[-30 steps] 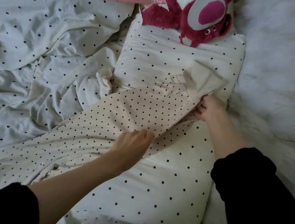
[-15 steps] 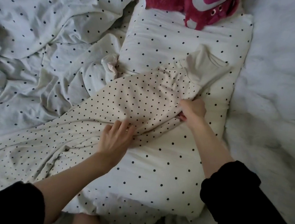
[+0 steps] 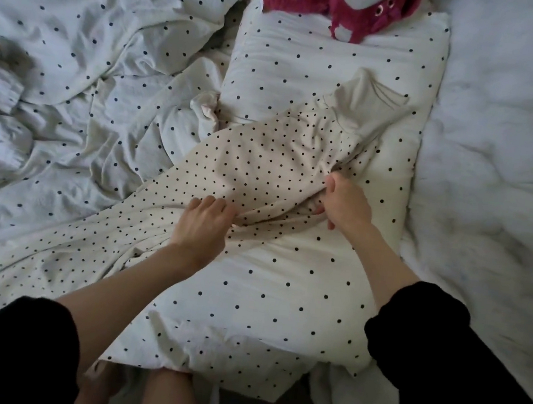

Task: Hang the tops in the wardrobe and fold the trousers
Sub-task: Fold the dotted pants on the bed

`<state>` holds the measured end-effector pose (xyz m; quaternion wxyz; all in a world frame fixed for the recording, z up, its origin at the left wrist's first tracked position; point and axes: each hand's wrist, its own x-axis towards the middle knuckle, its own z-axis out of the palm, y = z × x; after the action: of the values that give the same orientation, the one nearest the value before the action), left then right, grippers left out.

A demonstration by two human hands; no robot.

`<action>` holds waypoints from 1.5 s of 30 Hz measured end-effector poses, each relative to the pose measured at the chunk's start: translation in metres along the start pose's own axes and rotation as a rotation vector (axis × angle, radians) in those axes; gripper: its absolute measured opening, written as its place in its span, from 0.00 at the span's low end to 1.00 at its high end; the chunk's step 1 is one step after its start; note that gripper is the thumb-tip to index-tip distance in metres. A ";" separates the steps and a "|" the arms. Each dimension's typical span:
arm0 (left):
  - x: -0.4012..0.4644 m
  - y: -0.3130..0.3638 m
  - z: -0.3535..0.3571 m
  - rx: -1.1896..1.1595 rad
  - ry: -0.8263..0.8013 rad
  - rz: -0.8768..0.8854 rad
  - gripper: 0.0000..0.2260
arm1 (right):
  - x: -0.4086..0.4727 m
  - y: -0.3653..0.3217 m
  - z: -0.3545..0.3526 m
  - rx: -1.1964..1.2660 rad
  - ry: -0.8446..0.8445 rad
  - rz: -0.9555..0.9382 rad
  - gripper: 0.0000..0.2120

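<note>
Covering most of the view, a rumpled white duvet (image 3: 85,55) with sparse dark dots is spread on the left, and a plain white fluffy blanket (image 3: 506,147) is seen along the right. Between them a long white pillow (image 3: 299,279) with the same sparse dots is laid lengthwise. Across the pillow and the duvet, cream trousers (image 3: 249,166) with small dense black dots are stretched diagonally, the plain cream waistband end lying toward the upper right on the pillow and the legs trailing to the lower left. A magenta plush toy (image 3: 343,3) is propped at the pillow's far end, cut off by the top edge. The left hand (image 3: 203,224) is placed on the trousers near the middle, its fingers curled and a fold of fabric bunched in them. The right hand (image 3: 345,203) is seen just beside it, its fingers tucked under the trousers' edge and closed on the cloth. Black sleeves are pushed up both forearms. No brand, label or writing can be read.
</note>
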<state>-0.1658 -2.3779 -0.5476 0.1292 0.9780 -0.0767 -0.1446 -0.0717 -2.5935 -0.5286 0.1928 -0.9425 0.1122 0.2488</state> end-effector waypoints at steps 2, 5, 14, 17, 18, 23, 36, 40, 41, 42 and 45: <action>-0.011 0.006 -0.007 -0.046 0.042 0.069 0.13 | -0.002 0.007 -0.003 0.102 -0.019 0.092 0.11; -0.029 0.011 -0.005 -0.076 0.077 0.106 0.14 | -0.003 0.009 -0.002 0.267 -0.038 0.218 0.16; -0.058 0.000 0.008 -0.130 -0.041 -0.093 0.05 | -0.020 -0.019 0.026 0.593 -0.014 0.432 0.08; -0.066 0.003 0.003 -0.155 -0.009 0.090 0.08 | -0.027 -0.021 0.036 0.574 0.047 0.483 0.11; -0.068 0.002 0.002 -0.159 -0.004 0.109 0.07 | -0.030 -0.018 0.036 0.552 0.062 0.481 0.12; -0.062 -0.023 0.012 -0.224 0.062 -0.178 0.09 | -0.044 -0.015 0.034 0.754 0.002 0.502 0.11; -0.064 -0.051 0.025 -0.259 0.073 -0.346 0.15 | -0.094 -0.078 0.089 0.994 -0.376 0.423 0.08; -0.078 -0.064 0.023 -0.130 0.027 -0.340 0.21 | -0.106 -0.073 0.089 1.016 -0.323 0.426 0.10; -0.082 -0.066 0.022 -0.118 0.037 -0.329 0.22 | -0.109 -0.069 0.090 1.017 -0.296 0.436 0.11; -0.087 -0.067 0.022 -0.111 0.053 -0.312 0.22 | -0.112 -0.065 0.091 1.015 -0.267 0.452 0.11; -0.104 -0.069 0.023 -0.127 0.106 -0.256 0.21 | -0.117 -0.056 0.095 0.971 -0.205 0.513 0.09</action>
<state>-0.2633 -2.2980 -0.5607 0.1753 0.9759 0.0648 -0.1123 -0.1941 -2.4896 -0.5272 0.5479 -0.6591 0.4203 0.2980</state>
